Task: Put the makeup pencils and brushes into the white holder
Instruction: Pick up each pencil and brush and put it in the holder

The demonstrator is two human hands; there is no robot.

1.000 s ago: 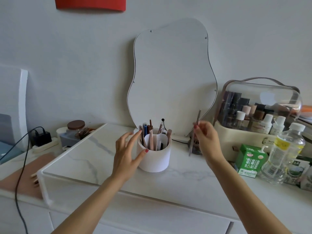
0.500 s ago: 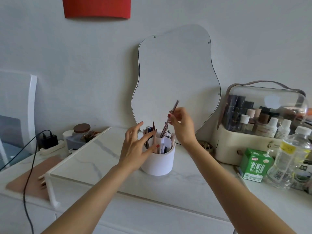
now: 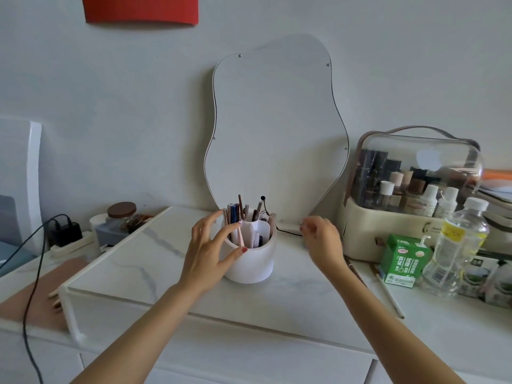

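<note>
The white holder stands on the marble-look riser in front of the mirror. Several makeup pencils and brushes stick up out of it. My left hand wraps the holder's left side, thumb on its front wall and fingers on its rim. My right hand hovers to the right of the holder, above the riser's back right corner, fingers loosely curled with nothing in them. A long thin brush lies on the table in front of the green carton.
A wavy mirror leans on the wall behind the holder. At right stand a clear-lidded cosmetics case, a green carton and a plastic bottle. At left are a jar, a charger and its cable.
My right hand put the pencil it held into the holder, let go and drew back to the right. My left hand stayed on the holder.
</note>
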